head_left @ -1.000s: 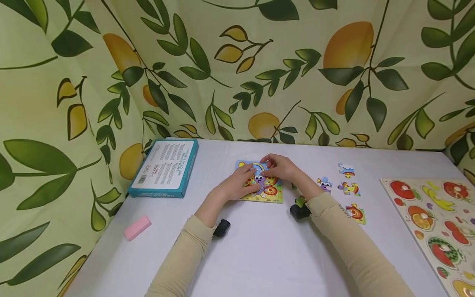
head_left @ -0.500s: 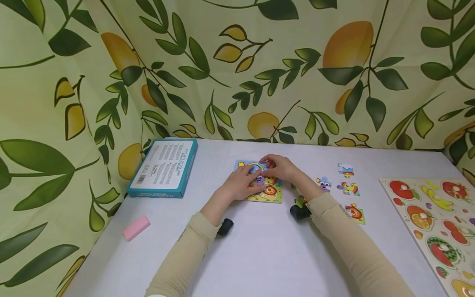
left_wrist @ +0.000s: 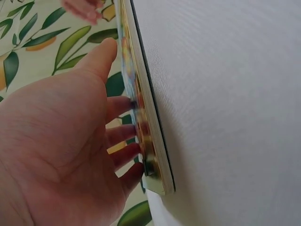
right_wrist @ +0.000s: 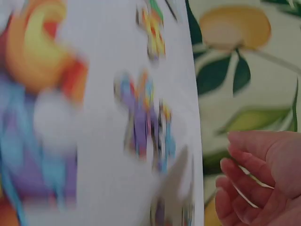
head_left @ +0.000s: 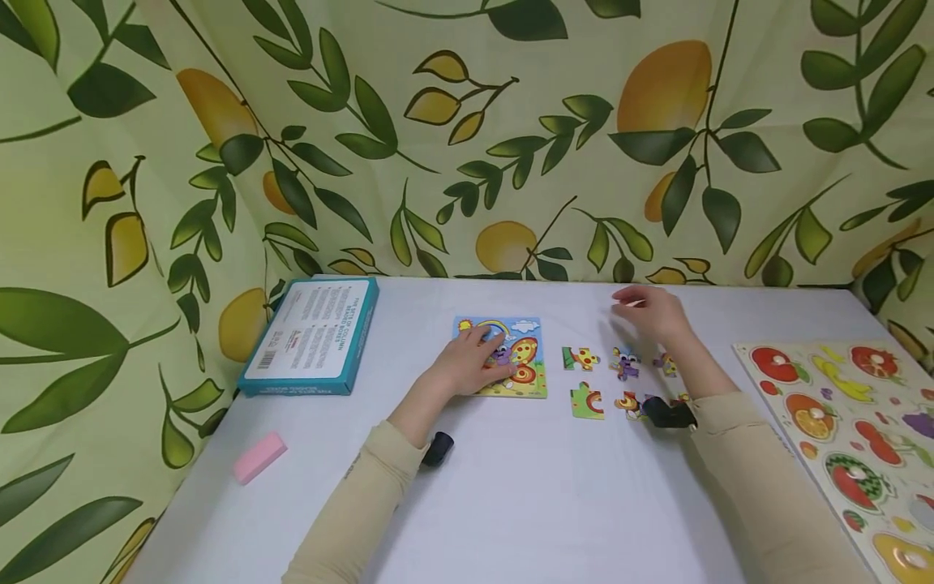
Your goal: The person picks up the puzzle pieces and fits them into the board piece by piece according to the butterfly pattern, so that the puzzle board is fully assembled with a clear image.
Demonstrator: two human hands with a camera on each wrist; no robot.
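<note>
A small picture puzzle [head_left: 531, 381] with a rainbow, a sun and a purple butterfly lies mid-table. My left hand [head_left: 467, 361] rests on its left half, fingers spread over the picture. In the left wrist view those fingers [left_wrist: 123, 134] extend onto the face of the puzzle board [left_wrist: 157, 155]. Right of the board, my right hand [head_left: 653, 312] is raised above the table behind the loose puzzle pieces [head_left: 625, 363]. Its fingers [right_wrist: 249, 188] are loosely bent with nothing between them in the right wrist view. My right hand and forearm partly cover the rightmost pieces.
A teal-edged box [head_left: 310, 337] lies at the back left, with a pink block [head_left: 260, 458] in front of it. A fruit peg board [head_left: 854, 422] occupies the right side. Patterned cloth [head_left: 554, 146] hangs behind the table.
My right hand has left the puzzle board's upper right and moved right, over beyond the loose pieces. The left hand stays on the board. The head view has shifted slightly.
</note>
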